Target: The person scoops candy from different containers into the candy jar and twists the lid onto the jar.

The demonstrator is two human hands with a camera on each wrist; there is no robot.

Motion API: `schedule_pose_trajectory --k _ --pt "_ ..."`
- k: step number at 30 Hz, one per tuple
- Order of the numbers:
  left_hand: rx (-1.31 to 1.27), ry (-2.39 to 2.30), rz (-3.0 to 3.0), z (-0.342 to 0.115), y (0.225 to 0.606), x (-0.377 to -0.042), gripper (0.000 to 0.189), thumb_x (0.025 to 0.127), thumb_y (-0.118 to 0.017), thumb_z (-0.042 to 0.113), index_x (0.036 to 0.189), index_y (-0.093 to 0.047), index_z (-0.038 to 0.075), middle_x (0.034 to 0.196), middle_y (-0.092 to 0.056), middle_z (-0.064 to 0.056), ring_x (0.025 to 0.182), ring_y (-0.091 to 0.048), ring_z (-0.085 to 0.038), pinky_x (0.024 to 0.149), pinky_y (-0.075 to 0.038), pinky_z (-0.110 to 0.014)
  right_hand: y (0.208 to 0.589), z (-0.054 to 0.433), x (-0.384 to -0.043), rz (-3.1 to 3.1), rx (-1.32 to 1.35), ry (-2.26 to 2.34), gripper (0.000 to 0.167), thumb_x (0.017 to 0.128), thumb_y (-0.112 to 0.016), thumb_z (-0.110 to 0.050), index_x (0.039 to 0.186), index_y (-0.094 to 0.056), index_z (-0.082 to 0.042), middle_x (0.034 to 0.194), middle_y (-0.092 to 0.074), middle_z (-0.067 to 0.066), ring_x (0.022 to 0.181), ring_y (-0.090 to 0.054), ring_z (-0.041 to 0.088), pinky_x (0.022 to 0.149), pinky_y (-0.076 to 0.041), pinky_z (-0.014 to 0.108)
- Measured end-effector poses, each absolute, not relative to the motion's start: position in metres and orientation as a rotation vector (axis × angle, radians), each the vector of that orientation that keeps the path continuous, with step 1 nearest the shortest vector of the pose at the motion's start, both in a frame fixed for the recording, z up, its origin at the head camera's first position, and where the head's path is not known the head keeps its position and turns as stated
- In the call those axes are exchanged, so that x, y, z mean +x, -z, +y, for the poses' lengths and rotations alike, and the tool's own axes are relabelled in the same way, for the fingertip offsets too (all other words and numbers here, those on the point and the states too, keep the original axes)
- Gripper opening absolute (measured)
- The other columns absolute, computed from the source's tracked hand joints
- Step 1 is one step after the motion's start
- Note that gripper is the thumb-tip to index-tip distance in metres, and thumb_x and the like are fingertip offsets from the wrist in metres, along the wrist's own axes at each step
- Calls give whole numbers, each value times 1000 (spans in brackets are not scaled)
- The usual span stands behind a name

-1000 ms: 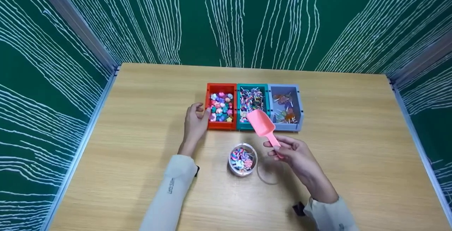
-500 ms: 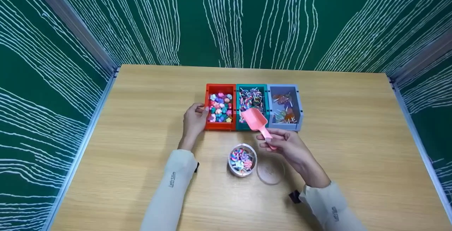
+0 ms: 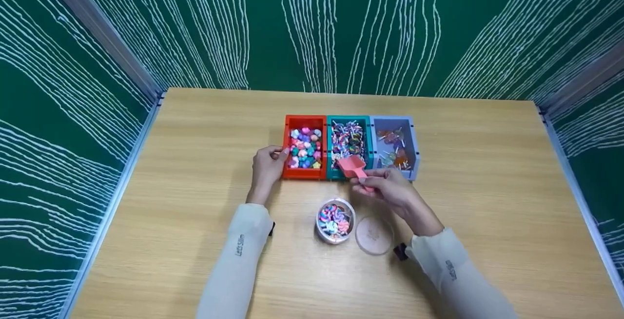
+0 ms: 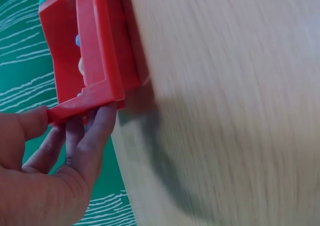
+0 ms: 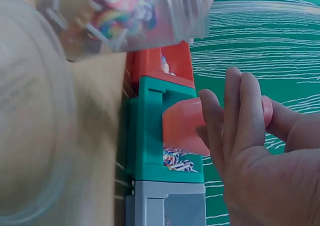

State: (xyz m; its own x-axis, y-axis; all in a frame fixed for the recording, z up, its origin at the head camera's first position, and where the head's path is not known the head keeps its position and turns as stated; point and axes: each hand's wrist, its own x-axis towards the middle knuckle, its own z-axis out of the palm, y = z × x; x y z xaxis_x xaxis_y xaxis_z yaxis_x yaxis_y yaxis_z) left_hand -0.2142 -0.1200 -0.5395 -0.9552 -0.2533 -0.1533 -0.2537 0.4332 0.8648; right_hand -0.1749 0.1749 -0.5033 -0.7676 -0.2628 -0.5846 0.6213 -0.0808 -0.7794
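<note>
1. Pink scoop [image 3: 352, 164] is hanging out at the near end of the green bin [image 3: 347, 118], its bowl facing the tiny striped lollipops [image 3: 347, 136] in there. Can't tell if it's actually touching them.
2. Right hand [image 3: 392, 191] is doing the gripping there, thumb and fingers pinching the scoop's handle.
3. Left hand [image 3: 267, 167] is holding the red bin [image 3: 305, 173] by its outer side wall, thumb and fingers clamping the edge between them.
4. Red bin is carrying a pile of colorful little beads [image 3: 304, 148] and is sitting snug against the green one.
5. Grey bin [image 3: 392, 120] is sitting on the green bin's other side, with some see-through candies [image 3: 391, 137] inside.
6. Clear tub [image 3: 335, 241] is standing on the table [image 3: 487, 187] closer to the person, showing swirly lollipops [image 3: 334, 219].
7. Round lid [image 3: 374, 236] is lying flat just beside the tub.
8. Both arms are wearing pale sleeves [image 3: 234, 265] with printed lettering.
</note>
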Motion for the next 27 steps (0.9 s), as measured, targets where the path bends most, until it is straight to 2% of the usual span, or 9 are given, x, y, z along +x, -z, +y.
schedule_pose_trajectory --k 8,11,17,23,27 --pt "-442 -1630 2663 -120 541 -214 23 105 -67 14 117 -77 -3 98 -71 -15 90 -61 -25 82 -53 -34 506 165 -199 1346 514 2066 23 106 -51 6 127 -60 10 97 -79 15 83 -79 19 84 -61 24" --pt "-430 -1634 2663 -120 541 -214 23 105 -67 14 117 -77 -3 96 -70 -14 88 -61 -24 80 -53 -33 509 157 -199 1365 544 2117 29 106 -51 7 134 -57 12 95 -79 14 82 -79 18 84 -61 25" --pt "-381 -1667 2712 -120 543 -214 19 102 -69 9 111 -78 -5 92 -71 -16 86 -62 -25 80 -53 -35 518 147 -192 1517 507 2112 53 102 -54 13 152 -38 16 95 -78 15 81 -79 20 83 -62 27" --pt "-383 -1649 2674 -120 544 -214 22 104 -68 13 115 -77 -4 97 -71 -15 90 -62 -25 85 -54 -37 510 160 -194 1675 467 1957 51 103 -54 11 152 -40 16 93 -77 13 76 -77 16 81 -63 27" --pt "-398 -1641 2679 -121 543 -215 22 105 -67 14 115 -77 -3 99 -72 -16 92 -63 -26 87 -54 -39 506 161 -203 1806 436 1799 50 103 -56 7 151 -44 13 101 -75 14 77 -77 15 89 -62 33"
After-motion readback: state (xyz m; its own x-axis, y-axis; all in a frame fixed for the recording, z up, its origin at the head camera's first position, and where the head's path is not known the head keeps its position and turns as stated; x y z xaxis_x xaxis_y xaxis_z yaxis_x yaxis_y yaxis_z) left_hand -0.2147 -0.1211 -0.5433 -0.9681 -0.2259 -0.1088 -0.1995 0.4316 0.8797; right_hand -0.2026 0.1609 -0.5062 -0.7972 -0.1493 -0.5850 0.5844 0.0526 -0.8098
